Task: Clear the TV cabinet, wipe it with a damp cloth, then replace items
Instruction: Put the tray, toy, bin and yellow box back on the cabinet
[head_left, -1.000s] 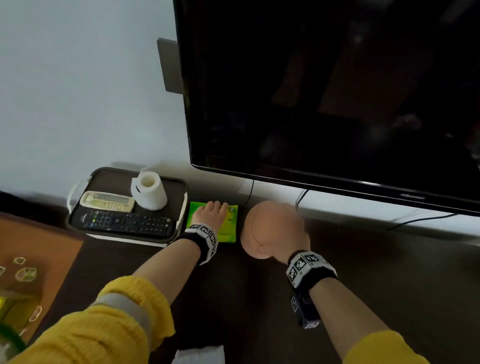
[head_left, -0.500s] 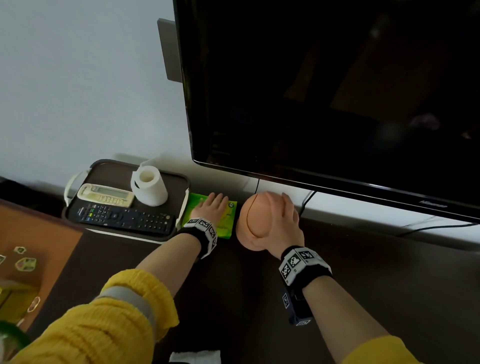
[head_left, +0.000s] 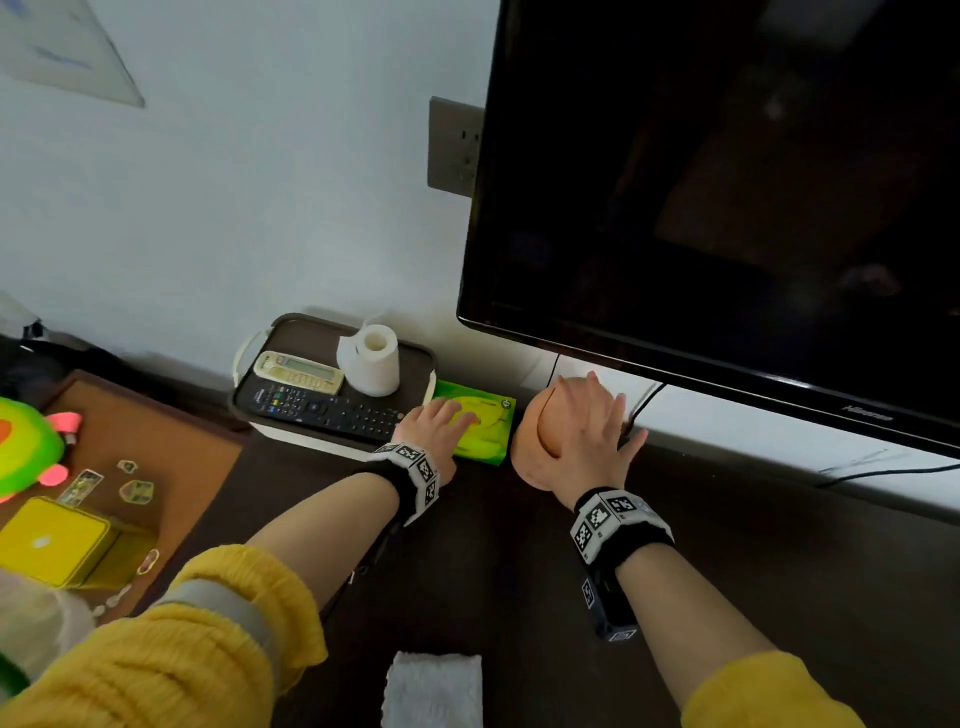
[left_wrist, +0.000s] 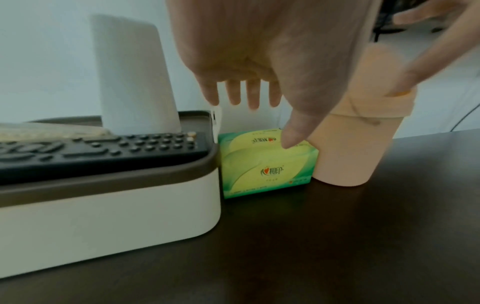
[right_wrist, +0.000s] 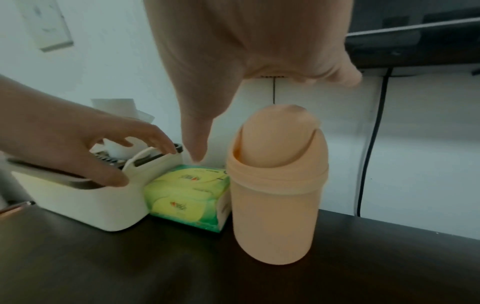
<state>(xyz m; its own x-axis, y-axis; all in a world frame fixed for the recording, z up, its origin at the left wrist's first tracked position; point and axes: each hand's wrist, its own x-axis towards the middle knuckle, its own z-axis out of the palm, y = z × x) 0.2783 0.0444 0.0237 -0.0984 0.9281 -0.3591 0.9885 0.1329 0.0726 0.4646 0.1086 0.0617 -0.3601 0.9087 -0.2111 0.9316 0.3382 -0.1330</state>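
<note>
Head view, cabinet: dark TV cabinet top (head_left: 779, 571) carries all items, under the wall-mounted TV (head_left: 727, 182).
Head view, left hand: left hand (head_left: 434, 431) is spread over the green tissue pack (head_left: 491, 415), fingers straight, nothing gripped.
Head view, right hand: right hand (head_left: 587, 431) is spread wide over the domed lid of the peach mini bin (head_left: 532, 452); no closed grip visible.
Head view, surroundings: storage box (head_left: 332, 441) with two remotes and a paper roll (head_left: 370, 358) stands just left of the pack; white cloth (head_left: 434, 691) lies at the near edge; cables (head_left: 644, 405) hang behind the bin.
Left wrist view, pack: tissue pack (left_wrist: 267, 164) sits wedged between the box wall (left_wrist: 109, 205) and the bin (left_wrist: 350, 154), apparently touching both. Judged light, soft, crushable; take it by its long sides.
Left wrist view, hand: fingers (left_wrist: 253, 94) extended above the pack; contact cannot be confirmed.
Right wrist view, bin: bin (right_wrist: 275, 205) stands upright. Judged light, stiff, smooth plastic; the swing lid (right_wrist: 272, 139) likely pivots, so hold the body below the collar.
Right wrist view, hand: thumb (right_wrist: 197, 133) points down, clear of the bin.
Obstructions: box wall and TV edge limit lift clearance.
</note>
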